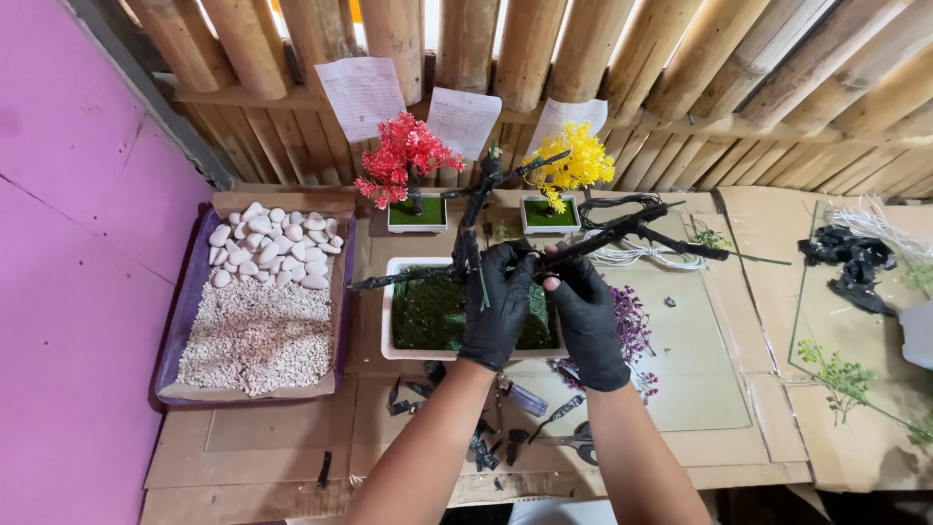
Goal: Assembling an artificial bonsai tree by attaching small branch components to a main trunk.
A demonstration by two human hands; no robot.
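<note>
Gripping black branch tree (pixel 544 255) w/ both gloved hands, left hand (pixel 501 301), right hand (pixel 588 321), white paper slips (pixel 364 92) behind

It is bright where I work. Daylight peeks through gaps in the wall (pixel 603 58) up top. The light is soft, so shadows on my bench (pixel 758 408) are faint. The glass (pixel 700 379) shines a little. Most things look sharp. The wall poles bend near the picture's corners.
</note>
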